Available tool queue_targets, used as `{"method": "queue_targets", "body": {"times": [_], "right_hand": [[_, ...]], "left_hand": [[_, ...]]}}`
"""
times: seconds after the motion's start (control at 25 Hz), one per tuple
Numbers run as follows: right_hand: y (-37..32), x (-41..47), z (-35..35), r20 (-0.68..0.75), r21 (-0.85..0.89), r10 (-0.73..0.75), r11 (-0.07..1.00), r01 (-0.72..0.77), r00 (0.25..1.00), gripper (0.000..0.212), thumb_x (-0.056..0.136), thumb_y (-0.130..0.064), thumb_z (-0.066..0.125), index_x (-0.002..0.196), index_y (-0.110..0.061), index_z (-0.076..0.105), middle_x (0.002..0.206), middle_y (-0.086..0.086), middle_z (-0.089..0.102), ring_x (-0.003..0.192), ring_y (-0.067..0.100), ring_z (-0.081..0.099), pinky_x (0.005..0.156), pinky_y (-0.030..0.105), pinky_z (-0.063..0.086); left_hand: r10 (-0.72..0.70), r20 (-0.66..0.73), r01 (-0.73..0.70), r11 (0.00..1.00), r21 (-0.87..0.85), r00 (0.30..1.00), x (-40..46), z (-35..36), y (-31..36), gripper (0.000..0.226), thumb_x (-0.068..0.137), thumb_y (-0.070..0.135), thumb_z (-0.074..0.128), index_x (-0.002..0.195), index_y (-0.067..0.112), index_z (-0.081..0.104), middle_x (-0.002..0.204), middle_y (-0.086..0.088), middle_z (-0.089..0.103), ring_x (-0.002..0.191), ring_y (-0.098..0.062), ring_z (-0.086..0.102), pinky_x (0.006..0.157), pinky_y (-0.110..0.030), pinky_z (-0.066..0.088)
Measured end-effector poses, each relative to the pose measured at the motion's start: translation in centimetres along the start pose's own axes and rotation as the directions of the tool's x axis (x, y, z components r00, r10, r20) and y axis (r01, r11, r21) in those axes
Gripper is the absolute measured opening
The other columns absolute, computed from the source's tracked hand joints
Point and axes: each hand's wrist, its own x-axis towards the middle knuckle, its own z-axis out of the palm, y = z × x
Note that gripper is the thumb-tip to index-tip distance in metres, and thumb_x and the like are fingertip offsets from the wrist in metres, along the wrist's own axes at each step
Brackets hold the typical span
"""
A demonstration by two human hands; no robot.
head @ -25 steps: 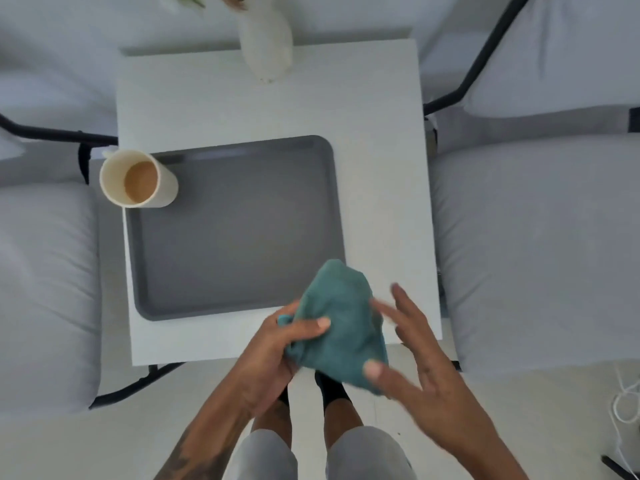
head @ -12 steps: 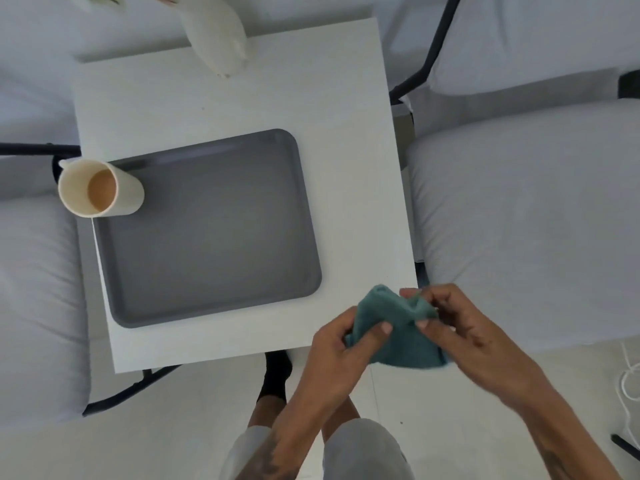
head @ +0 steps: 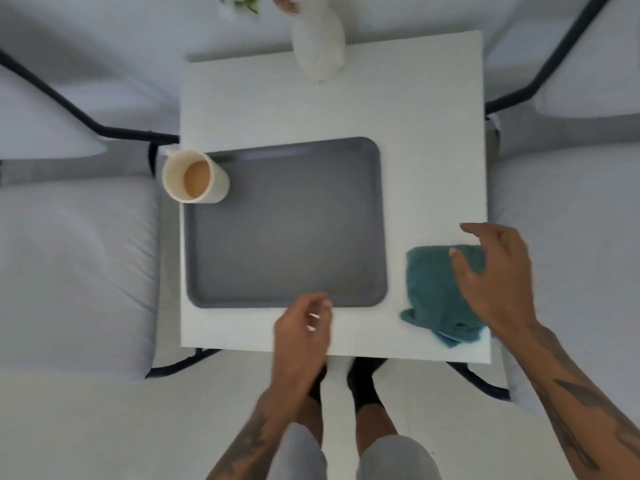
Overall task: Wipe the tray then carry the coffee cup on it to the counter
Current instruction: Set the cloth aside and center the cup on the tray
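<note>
Grey tray (head: 287, 230) lies flat along the left edge of the white surface (head: 415, 133), its floor bare. Coffee cup (head: 195, 176) stands at the tray's far left corner, overhanging the surface's left edge. Teal cloth (head: 433, 289) lies crumpled at the near right corner of the surface. Right hand (head: 495, 275) hovers spread over the cloth, gripping nothing. Left hand (head: 301, 334), fingers loosely curled and empty, sits at the tray's near rim. White vase (head: 318, 46) stands at the far edge.
</note>
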Motion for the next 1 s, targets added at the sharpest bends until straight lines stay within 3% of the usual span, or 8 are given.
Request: {"method": "queue_targets", "body": {"times": [0.12, 0.2, 0.28, 0.4, 0.48, 0.6, 0.76, 1.0], "right_hand": [[-6.5, -0.1, 3.3, 0.133, 0.132, -0.168, 0.98, 0.151, 0.977, 0.036, 0.089, -0.025, 0.066, 0.124, -0.019, 0.061, 0.121, 0.002, 0.06, 0.109, 0.017, 0.056, 0.096, 0.029, 0.043], [-11.5, 0.8, 6.4, 0.244, 0.211, -0.297, 0.945, 0.248, 0.923, 0.04, 0.088, -0.028, 0.068, 0.126, -0.02, 0.06, 0.12, -0.001, 0.062, 0.105, 0.013, 0.061, 0.093, 0.033, 0.05], [-16.7, 2.4, 9.6, 0.321, 0.257, -0.358, 0.924, 0.283, 0.877, 0.047, 0.087, -0.031, 0.068, 0.131, -0.022, 0.055, 0.128, -0.002, 0.059, 0.108, 0.012, 0.062, 0.095, 0.032, 0.05], [-23.1, 5.2, 13.7, 0.399, 0.225, -0.387, 0.92, 0.32, 0.832, 0.063, 0.086, -0.033, 0.069, 0.143, -0.022, 0.043, 0.144, 0.0, 0.049, 0.119, 0.018, 0.058, 0.1, 0.034, 0.047], [-25.9, 7.2, 15.6, 0.452, 0.15, -0.4, 0.915, 0.374, 0.797, 0.075, 0.084, -0.033, 0.07, 0.149, -0.024, 0.034, 0.152, 0.0, 0.04, 0.129, 0.021, 0.05, 0.107, 0.037, 0.042], [-28.3, 9.2, 17.5, 0.548, 0.106, -0.415, 0.896, 0.432, 0.727, 0.085, 0.082, -0.028, 0.073, 0.152, -0.025, 0.025, 0.156, 0.0, 0.035, 0.136, 0.02, 0.044, 0.113, 0.036, 0.036], [-29.0, 10.4, 18.8, 0.593, 0.122, -0.412, 0.895, 0.429, 0.692, 0.093, 0.078, -0.026, 0.077, 0.153, -0.03, 0.023, 0.155, -0.007, 0.039, 0.137, 0.014, 0.045, 0.114, 0.027, 0.03], [-28.3, 9.2, 18.0, 0.577, 0.265, -0.382, 0.923, 0.277, 0.721, 0.094, 0.072, -0.028, 0.084, 0.151, -0.031, 0.031, 0.153, -0.008, 0.043, 0.132, 0.011, 0.051, 0.116, 0.032, 0.035]], "left_hand": [[0.017, -0.219, -0.018, 1.0, -0.006, 0.976, 4.2, -10.5, -2.6, 0.014, 0.092, 0.012, 0.066, 0.104, 0.018, 0.072, 0.091, -0.009, 0.075, 0.075, 0.003, 0.064, 0.064, -0.001, 0.043], [0.064, -0.268, -0.05, 0.997, 0.059, 0.961, 8.1, -16.2, -2.8, 0.021, 0.091, 0.016, 0.067, 0.112, 0.016, 0.068, 0.099, -0.011, 0.074, 0.075, 0.008, 0.062, 0.066, 0.002, 0.041], [0.132, -0.201, -0.101, 0.983, 0.155, 0.971, 12.3, -19.8, -2.6, 0.042, 0.089, 0.025, 0.071, 0.127, 0.014, 0.06, 0.11, -0.006, 0.071, 0.087, 0.006, 0.063, 0.069, -0.001, 0.043], [0.199, 0.006, -0.195, 0.953, 0.234, 0.98, 17.8, -21.8, -2.0, 0.074, 0.081, 0.037, 0.078, 0.144, 0.02, 0.042, 0.129, 0.003, 0.058, 0.112, -0.011, 0.057, 0.082, -0.017, 0.046], [0.271, 0.114, -0.289, 0.939, 0.188, 0.956, 20.2, -21.7, -1.8, 0.08, 0.076, 0.033, 0.083, 0.143, 0.025, 0.04, 0.131, 0.008, 0.054, 0.116, -0.012, 0.054, 0.087, -0.026, 0.05], [0.359, 0.144, -0.376, 0.919, 0.12, 0.922, 22.6, -21.4, -2.6, 0.085, 0.07, 0.026, 0.088, 0.142, 0.024, 0.042, 0.132, 0.006, 0.057, 0.115, -0.015, 0.058, 0.094, -0.032, 0.052], [0.377, 0.133, -0.381, 0.924, 0.007, 0.917, 23.7, -21.1, -3.6, 0.088, 0.068, 0.024, 0.09, 0.143, 0.023, 0.043, 0.127, 0.002, 0.062, 0.108, -0.014, 0.065, 0.085, -0.023, 0.057], [0.377, 0.207, -0.363, 0.926, -0.103, 0.903, 23.6, -21.5, -3.6, 0.092, 0.067, 0.014, 0.09, 0.146, 0.02, 0.043, 0.129, 0.0, 0.064, 0.105, 0.0, 0.067, 0.082, -0.008, 0.051]]}}
